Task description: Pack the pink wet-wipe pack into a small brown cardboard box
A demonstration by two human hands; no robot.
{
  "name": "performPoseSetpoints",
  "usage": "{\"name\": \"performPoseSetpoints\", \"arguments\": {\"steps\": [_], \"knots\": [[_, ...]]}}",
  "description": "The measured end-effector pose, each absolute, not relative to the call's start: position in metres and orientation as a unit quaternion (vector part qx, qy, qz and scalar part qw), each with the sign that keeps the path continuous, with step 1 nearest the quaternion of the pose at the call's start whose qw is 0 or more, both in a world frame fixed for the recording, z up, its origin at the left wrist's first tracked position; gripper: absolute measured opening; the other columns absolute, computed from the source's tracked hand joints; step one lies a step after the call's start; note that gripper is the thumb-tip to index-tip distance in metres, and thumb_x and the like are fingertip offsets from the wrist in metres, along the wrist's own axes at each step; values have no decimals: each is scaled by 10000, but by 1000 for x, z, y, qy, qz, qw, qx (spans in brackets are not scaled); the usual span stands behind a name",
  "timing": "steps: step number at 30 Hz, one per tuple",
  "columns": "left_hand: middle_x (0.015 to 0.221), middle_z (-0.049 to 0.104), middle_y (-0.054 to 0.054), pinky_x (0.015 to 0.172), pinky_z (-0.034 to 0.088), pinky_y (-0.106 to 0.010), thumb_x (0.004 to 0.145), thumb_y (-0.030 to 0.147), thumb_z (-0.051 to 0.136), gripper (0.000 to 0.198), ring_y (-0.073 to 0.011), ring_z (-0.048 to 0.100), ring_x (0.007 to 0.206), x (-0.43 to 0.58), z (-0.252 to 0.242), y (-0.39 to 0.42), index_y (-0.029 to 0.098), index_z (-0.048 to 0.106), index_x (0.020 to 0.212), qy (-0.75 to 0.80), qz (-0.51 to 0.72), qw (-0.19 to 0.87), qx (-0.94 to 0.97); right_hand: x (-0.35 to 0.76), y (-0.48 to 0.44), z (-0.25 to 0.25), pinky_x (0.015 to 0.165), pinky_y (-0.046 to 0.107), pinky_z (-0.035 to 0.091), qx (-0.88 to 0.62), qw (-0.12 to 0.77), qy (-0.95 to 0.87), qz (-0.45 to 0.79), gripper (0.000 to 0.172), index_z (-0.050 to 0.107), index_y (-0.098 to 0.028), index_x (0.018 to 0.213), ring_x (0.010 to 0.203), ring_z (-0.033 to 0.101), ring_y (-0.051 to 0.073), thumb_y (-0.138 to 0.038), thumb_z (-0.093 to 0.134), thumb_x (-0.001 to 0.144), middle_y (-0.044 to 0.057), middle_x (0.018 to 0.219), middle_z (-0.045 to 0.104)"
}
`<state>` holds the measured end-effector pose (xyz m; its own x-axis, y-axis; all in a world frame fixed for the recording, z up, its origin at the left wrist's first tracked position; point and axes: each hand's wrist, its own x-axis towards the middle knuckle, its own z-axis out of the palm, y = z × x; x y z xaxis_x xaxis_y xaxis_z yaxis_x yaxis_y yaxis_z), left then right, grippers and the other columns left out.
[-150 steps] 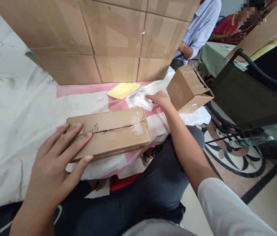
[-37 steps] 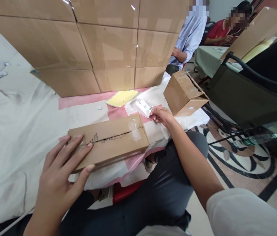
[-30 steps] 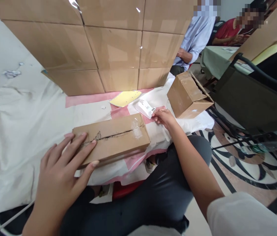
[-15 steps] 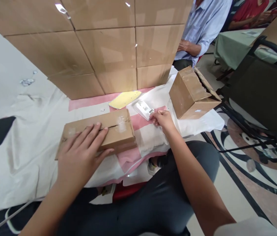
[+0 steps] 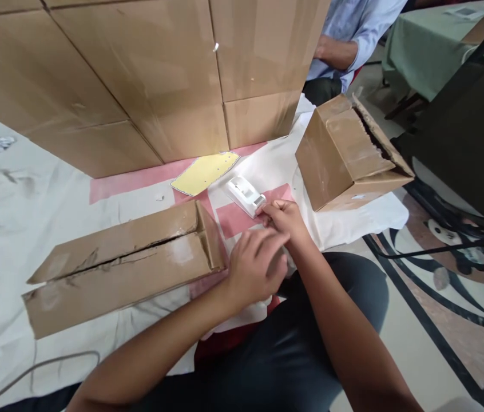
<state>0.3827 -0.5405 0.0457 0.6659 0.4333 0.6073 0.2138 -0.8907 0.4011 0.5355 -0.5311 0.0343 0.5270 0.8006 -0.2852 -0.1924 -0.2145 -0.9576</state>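
Note:
My right hand (image 5: 284, 218) is closed in a pinch at the near end of a small white plastic device (image 5: 244, 195) lying on the white and pink cloth. My left hand (image 5: 256, 265) hovers just behind it, fingers loosely curled and pointing towards the right hand, touching nothing I can make out. A long flat cardboard box (image 5: 126, 261) with a torn taped seam lies on the cloth to the left, no hand on it. A smaller open cardboard box (image 5: 345, 151) stands to the right of the device.
A wall of stacked cardboard cartons (image 5: 139, 74) rises behind the cloth. A yellow sheet (image 5: 204, 171) lies at its foot. A seated person in a light blue shirt (image 5: 353, 28) is at the back right. A dark bag or case (image 5: 469, 137) stands on the right.
My left hand has left the long box and come right to the right hand. The long box now lies further left. The camera has tilted down and closer.

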Motion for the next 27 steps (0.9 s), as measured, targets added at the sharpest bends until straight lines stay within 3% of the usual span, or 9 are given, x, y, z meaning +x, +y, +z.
{"name": "performPoseSetpoints", "arguments": {"steps": [5,8,13,27], "knots": [[1394,627,-215,934,413,-482,1029,624,315,693,-358,560,1181,416,31,-510,121,636,1381,273,329,16,904,538,-535,26,494,211,425,-665,578,-255,397,180,573,-197,592,517,534,101,-229,609,765,-27,573,616],[1408,652,-183,889,392,-472,984,746,253,834,-373,546,1182,417,23,-502,133,646,1391,264,316,-46,910,538,-535,24,423,204,364,-665,579,-253,398,298,470,-212,538,439,476,85,-294,627,777,-58,482,516],[1407,677,-142,852,370,-477,980,758,255,867,-370,563,1164,410,21,-499,107,647,1396,284,280,-52,916,537,-533,24,359,199,322,-644,594,-243,415,478,296,-240,518,360,461,81,-345,683,780,-81,410,424],[1427,662,-129,857,376,-471,948,815,223,918,-355,578,1194,412,25,-498,125,639,1389,316,256,-7,913,534,-532,31,352,185,340,-624,618,-218,426,483,338,-232,480,347,442,69,-302,753,719,-51,406,498]]}}
